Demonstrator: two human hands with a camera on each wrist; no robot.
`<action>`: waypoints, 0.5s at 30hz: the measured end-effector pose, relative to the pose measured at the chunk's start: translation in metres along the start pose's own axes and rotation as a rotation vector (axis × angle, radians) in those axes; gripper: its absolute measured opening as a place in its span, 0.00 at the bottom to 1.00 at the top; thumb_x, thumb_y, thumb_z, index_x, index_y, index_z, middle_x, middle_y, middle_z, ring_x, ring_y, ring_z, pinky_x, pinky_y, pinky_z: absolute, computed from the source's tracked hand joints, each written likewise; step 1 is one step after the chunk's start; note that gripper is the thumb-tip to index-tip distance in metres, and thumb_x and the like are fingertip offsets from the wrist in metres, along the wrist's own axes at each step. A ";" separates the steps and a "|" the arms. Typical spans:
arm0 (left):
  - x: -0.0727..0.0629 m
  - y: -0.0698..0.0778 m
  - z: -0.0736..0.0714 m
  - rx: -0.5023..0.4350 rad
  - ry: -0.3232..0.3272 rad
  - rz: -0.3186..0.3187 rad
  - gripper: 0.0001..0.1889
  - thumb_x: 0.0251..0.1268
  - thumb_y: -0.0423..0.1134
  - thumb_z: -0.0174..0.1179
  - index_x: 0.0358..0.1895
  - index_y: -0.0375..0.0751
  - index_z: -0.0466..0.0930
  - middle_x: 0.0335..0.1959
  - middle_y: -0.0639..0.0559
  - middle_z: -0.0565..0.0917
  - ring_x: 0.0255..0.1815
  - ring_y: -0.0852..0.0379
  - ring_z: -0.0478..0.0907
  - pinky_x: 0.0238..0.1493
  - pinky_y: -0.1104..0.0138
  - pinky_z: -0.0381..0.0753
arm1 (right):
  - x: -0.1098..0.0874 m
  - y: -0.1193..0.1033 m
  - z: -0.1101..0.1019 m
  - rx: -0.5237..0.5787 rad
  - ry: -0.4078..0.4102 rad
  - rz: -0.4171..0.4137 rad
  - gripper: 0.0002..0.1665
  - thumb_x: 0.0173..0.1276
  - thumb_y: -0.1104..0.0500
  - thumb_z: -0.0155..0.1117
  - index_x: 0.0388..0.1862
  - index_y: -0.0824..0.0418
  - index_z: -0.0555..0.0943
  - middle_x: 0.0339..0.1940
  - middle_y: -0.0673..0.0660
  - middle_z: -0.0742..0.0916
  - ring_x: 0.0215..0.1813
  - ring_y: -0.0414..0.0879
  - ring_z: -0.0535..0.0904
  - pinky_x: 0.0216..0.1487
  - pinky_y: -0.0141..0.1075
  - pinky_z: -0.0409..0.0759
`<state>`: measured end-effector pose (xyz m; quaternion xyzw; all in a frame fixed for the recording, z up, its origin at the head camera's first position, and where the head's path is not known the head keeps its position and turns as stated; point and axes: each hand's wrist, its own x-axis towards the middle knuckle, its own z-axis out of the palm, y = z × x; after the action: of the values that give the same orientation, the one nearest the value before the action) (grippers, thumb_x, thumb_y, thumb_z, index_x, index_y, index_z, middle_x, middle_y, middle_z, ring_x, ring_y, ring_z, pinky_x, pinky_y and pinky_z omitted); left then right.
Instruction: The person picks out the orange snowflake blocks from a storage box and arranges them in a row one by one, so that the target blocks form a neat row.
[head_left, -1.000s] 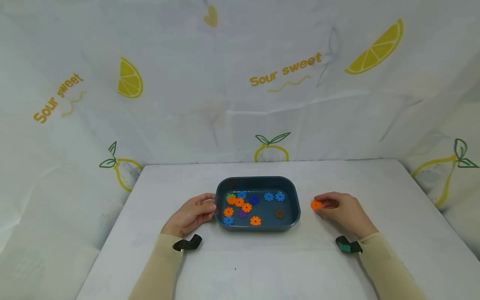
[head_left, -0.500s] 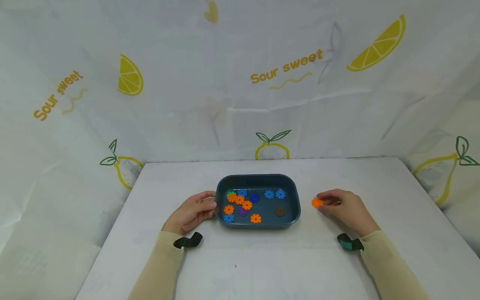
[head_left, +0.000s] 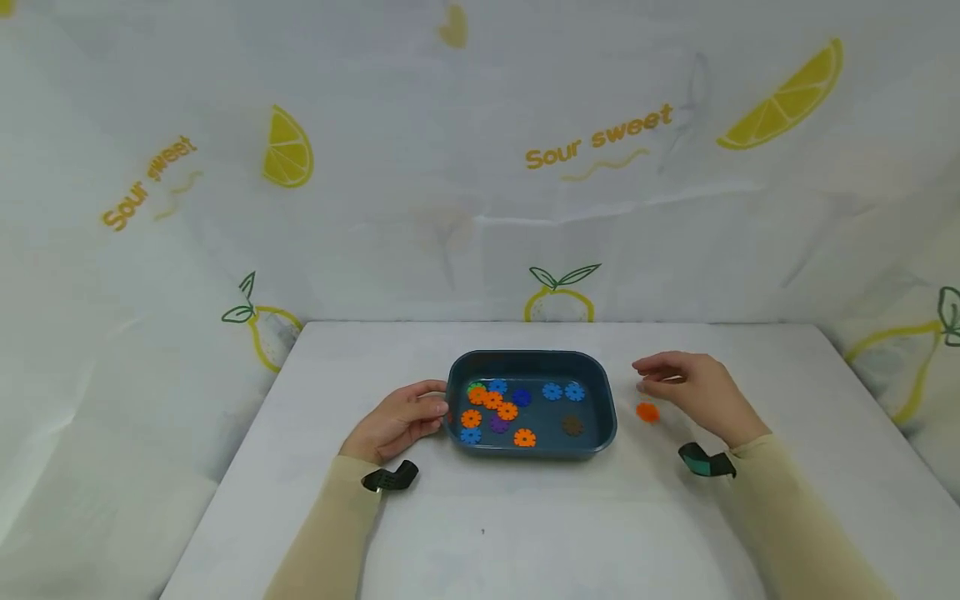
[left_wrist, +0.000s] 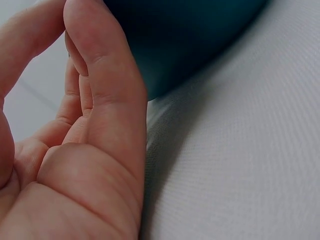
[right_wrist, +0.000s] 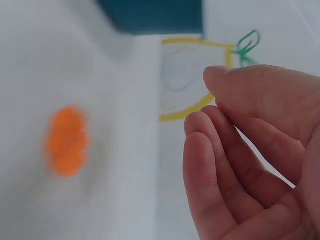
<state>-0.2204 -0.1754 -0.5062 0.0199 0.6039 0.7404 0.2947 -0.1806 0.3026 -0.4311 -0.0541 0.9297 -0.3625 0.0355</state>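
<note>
A dark blue-green tray (head_left: 532,451) stands on the table, and my left hand (head_left: 399,422) grips its left rim between thumb and fingers; the left wrist view shows that hand (left_wrist: 95,130) against the tray's side (left_wrist: 175,45). Several notched plastic discs lie inside, among them an orange disc (head_left: 525,437), a brown disc (head_left: 572,426) and a blue disc (head_left: 574,391). Right of the tray, a single orange disc (head_left: 648,412) rests on the table. Above and behind it hovers my right hand (head_left: 697,394), fingers loosely bent and holding nothing; the right wrist view shows bare fingertips (right_wrist: 199,145).
The white table (head_left: 570,533) ends at a back edge against a white cloth (head_left: 375,208) printed with lemons. A black wrist strap (head_left: 390,477) sits on the left sleeve, and another strap (head_left: 707,461) on the right one.
My right hand has let go of the orange disc and lifted away from it; the disc now lies on the table. The left hand stays at the tray. The head view has shifted slightly.
</note>
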 end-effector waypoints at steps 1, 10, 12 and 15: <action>0.000 0.000 0.000 -0.005 -0.001 0.000 0.24 0.80 0.32 0.63 0.73 0.37 0.70 0.44 0.54 0.87 0.39 0.59 0.82 0.47 0.72 0.88 | 0.005 -0.008 -0.003 0.003 -0.003 -0.012 0.22 0.77 0.45 0.72 0.64 0.52 0.87 0.54 0.53 0.93 0.58 0.55 0.89 0.58 0.49 0.87; 0.000 0.000 -0.003 -0.025 -0.002 0.020 0.22 0.79 0.31 0.63 0.71 0.36 0.72 0.44 0.53 0.87 0.37 0.60 0.83 0.45 0.72 0.88 | 0.058 -0.078 0.009 0.080 -0.149 -0.150 0.20 0.75 0.48 0.75 0.62 0.50 0.88 0.56 0.54 0.93 0.56 0.48 0.89 0.62 0.49 0.86; 0.000 0.000 -0.003 -0.024 -0.007 0.027 0.22 0.79 0.31 0.63 0.71 0.36 0.73 0.45 0.53 0.87 0.38 0.60 0.82 0.45 0.72 0.87 | 0.068 -0.088 0.021 0.097 -0.199 -0.172 0.19 0.75 0.49 0.75 0.61 0.51 0.89 0.54 0.53 0.93 0.55 0.47 0.89 0.62 0.47 0.87; 0.000 -0.001 -0.002 -0.017 -0.007 0.031 0.22 0.78 0.32 0.64 0.71 0.37 0.73 0.46 0.52 0.87 0.39 0.59 0.82 0.46 0.72 0.87 | 0.080 -0.099 0.042 0.115 -0.268 -0.203 0.17 0.75 0.55 0.74 0.61 0.55 0.89 0.53 0.55 0.93 0.53 0.46 0.89 0.61 0.45 0.87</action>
<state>-0.2209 -0.1769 -0.5075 0.0290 0.5961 0.7499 0.2855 -0.2484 0.1917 -0.3966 -0.1934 0.8841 -0.4065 0.1252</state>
